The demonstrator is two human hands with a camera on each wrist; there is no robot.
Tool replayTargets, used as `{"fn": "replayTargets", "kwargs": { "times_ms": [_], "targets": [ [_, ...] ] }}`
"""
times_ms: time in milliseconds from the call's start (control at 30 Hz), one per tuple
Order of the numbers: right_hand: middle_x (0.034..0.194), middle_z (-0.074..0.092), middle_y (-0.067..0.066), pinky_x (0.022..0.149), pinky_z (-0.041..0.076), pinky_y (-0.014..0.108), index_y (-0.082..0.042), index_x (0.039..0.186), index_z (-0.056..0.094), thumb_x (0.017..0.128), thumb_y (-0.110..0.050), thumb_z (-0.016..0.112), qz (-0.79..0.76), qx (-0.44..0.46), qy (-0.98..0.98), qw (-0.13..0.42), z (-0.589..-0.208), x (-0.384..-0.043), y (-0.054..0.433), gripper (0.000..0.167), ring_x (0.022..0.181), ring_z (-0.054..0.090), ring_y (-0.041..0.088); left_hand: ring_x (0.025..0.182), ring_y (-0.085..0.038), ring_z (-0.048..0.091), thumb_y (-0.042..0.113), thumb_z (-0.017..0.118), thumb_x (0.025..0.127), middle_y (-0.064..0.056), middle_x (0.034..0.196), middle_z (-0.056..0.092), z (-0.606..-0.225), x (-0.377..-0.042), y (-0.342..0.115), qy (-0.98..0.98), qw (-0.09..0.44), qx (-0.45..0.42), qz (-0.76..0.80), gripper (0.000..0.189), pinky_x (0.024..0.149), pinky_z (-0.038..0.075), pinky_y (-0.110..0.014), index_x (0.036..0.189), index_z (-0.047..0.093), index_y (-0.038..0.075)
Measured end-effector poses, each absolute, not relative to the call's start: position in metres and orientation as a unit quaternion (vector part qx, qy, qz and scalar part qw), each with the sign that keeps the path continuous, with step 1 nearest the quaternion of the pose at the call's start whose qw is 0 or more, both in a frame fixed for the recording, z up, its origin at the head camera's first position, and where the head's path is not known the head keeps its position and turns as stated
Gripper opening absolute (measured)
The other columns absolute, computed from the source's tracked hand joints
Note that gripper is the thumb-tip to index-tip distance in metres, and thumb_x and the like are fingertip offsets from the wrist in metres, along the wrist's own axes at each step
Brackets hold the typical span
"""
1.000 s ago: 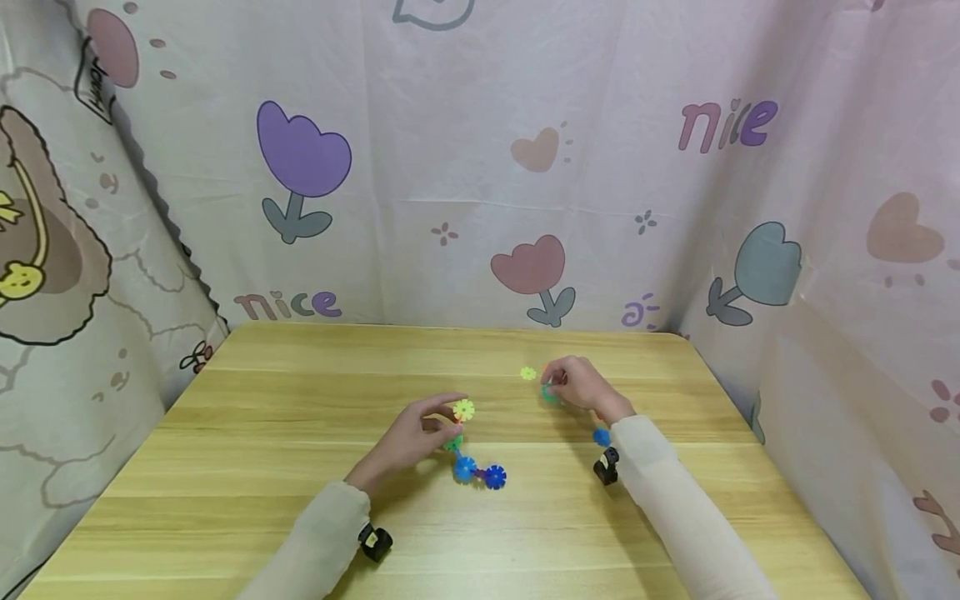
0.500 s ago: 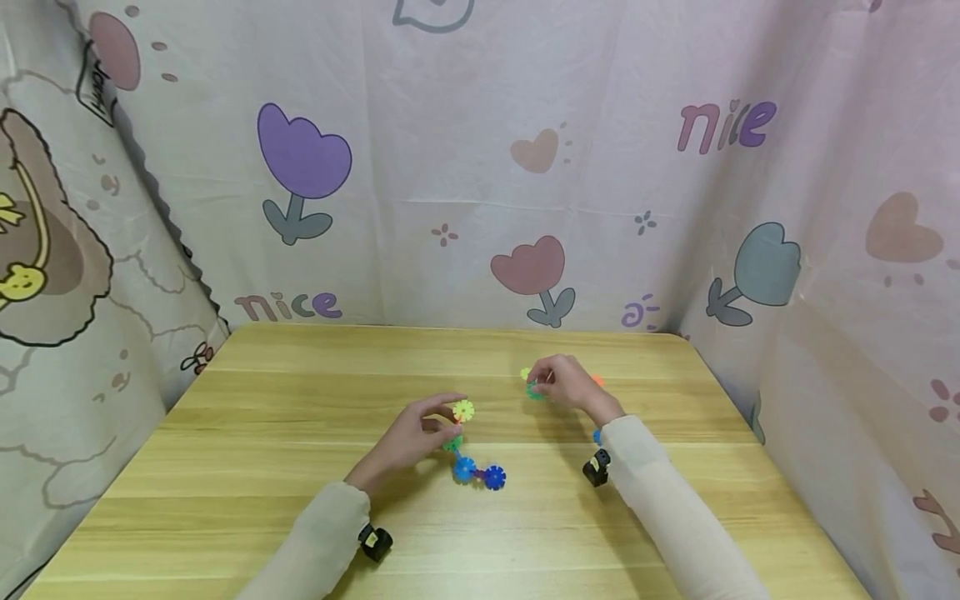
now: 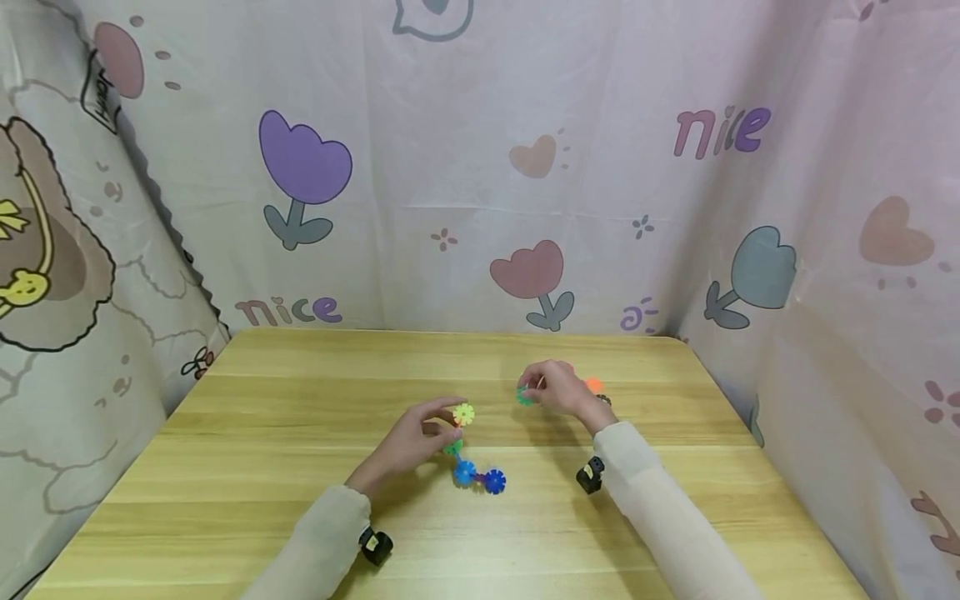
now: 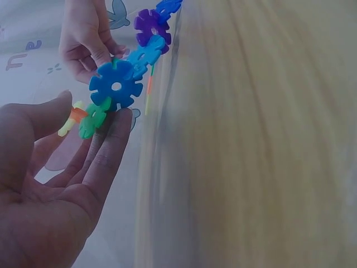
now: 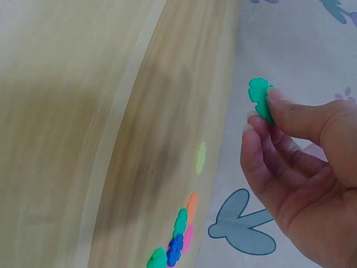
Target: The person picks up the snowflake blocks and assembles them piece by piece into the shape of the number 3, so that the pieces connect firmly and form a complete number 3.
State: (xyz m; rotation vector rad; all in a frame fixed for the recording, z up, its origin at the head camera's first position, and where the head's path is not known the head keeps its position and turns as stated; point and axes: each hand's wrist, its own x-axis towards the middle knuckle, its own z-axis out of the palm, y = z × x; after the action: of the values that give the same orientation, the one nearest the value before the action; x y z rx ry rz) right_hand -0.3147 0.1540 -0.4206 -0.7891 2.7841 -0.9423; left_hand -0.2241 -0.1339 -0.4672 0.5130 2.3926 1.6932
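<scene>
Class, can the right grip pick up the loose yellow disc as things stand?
Probably not right away: the right grip pinches a green disc, though nothing lies on the yellow disc and the way to it looks free.

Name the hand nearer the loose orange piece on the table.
Right. In the head view, the right hand is just beside the orange piece; the left hand is farther off, left of it and closer to the person, holding the linked chain.

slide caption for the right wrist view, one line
Right hand pinches a green notched disc, with colorful discs on the wooden table.
</scene>
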Motion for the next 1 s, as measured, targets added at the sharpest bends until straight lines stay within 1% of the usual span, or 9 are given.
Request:
{"fn": "replayTargets", "kwargs": {
  "times_ms": [300, 533, 633, 767, 900, 1000],
  "targets": [
    [0.085, 0.069, 0.007, 0.062, 0.054, 0.022, -0.004, 0.103, 0.076, 0.096, -0.004, 0.071, -0.325, -0.279, 0.902, 0.057, -0.418, -0.31, 0.149, 0.009, 0.07, 0.06, 0.011, 0.096, -0.022, 0.072, 0.019, 0.069, 0.101, -0.018, 0.126, 0.064, -0.468, -0.225, -0.132, 0.8, 0.084, 0.169, 0.57, 0.05, 0.08, 0.063, -0.04, 0.148, 0.055, 0.015],
    [0.088, 0.071, 0.011, 0.063, 0.058, 0.022, 0.001, 0.105, 0.075, 0.095, 0.0, 0.07, -0.349, -0.286, 0.89, 0.06, -0.418, -0.306, 0.144, 0.011, 0.067, 0.065, 0.014, 0.102, -0.024, 0.071, 0.021, 0.07, 0.1, -0.017, 0.127, 0.067, -0.468, -0.225, -0.131, 0.807, 0.076, 0.161, 0.563, 0.047, 0.083, 0.062, -0.039, 0.146, 0.057, 0.017],
    [0.088, 0.071, 0.012, 0.062, 0.058, 0.022, 0.0, 0.104, 0.075, 0.096, 0.0, 0.07, -0.358, -0.294, 0.884, 0.059, -0.417, -0.304, 0.142, 0.01, 0.069, 0.069, 0.027, 0.102, -0.023, 0.071, 0.022, 0.07, 0.1, -0.016, 0.126, 0.068, -0.469, -0.225, -0.13, 0.808, 0.075, 0.162, 0.562, 0.048, 0.084, 0.062, -0.039, 0.146, 0.057, 0.017],
    [0.088, 0.07, 0.011, 0.06, 0.058, 0.022, -0.001, 0.103, 0.075, 0.096, -0.002, 0.07, -0.365, -0.299, 0.879, 0.061, -0.415, -0.3, 0.141, 0.009, 0.077, 0.071, 0.042, 0.101, -0.023, 0.071, 0.022, 0.07, 0.1, -0.017, 0.125, 0.068, -0.469, -0.226, -0.13, 0.806, 0.075, 0.167, 0.564, 0.049, 0.084, 0.062, -0.039, 0.147, 0.056, 0.015],
    [0.088, 0.069, 0.01, 0.059, 0.057, 0.022, -0.003, 0.104, 0.074, 0.097, -0.003, 0.07, -0.367, -0.298, 0.879, 0.062, -0.414, -0.298, 0.139, 0.009, 0.075, 0.07, 0.041, 0.1, -0.023, 0.071, 0.022, 0.07, 0.1, -0.016, 0.124, 0.068, -0.469, -0.226, -0.129, 0.806, 0.072, 0.167, 0.564, 0.048, 0.083, 0.062, -0.039, 0.146, 0.057, 0.017],
    [0.088, 0.068, 0.01, 0.059, 0.057, 0.022, -0.003, 0.104, 0.074, 0.096, -0.003, 0.07, -0.369, -0.297, 0.879, 0.062, -0.414, -0.296, 0.137, 0.009, 0.069, 0.069, 0.031, 0.1, -0.023, 0.071, 0.021, 0.07, 0.1, -0.016, 0.123, 0.068, -0.469, -0.226, -0.129, 0.805, 0.073, 0.165, 0.565, 0.047, 0.084, 0.062, -0.04, 0.145, 0.058, 0.019]
  ]
}}
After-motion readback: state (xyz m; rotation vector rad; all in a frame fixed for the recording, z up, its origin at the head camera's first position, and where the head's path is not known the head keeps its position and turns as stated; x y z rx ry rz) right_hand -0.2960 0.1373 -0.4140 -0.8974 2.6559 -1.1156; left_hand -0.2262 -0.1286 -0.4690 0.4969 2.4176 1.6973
